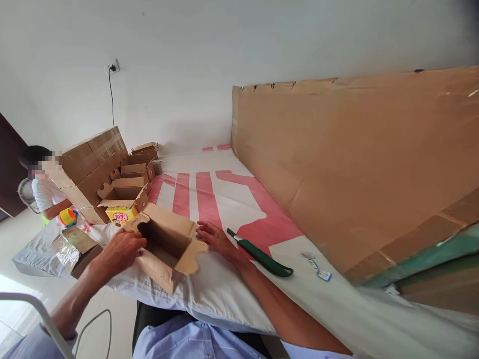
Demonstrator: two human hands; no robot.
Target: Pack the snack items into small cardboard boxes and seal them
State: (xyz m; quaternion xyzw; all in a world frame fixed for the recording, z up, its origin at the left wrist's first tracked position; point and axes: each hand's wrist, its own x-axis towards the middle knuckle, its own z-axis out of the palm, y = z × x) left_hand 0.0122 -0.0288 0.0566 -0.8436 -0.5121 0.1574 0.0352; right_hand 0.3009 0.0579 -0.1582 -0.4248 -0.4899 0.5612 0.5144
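The left hand (121, 249) is pressing spread fingers against the near wall of one open cardboard box (166, 244), its grip gripping nothing. The right hand (213, 237) is lying flat, fingers spread, touching the box's right flap. The box is sitting on the bed (224, 284). Right of the box, one green knife (262, 255) is lying; behind it, four smaller cartons (129, 187) are standing.

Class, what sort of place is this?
Probably a home room used for packing: a cloth-covered bed or table, stacked cardboard boxes, a wall socket.
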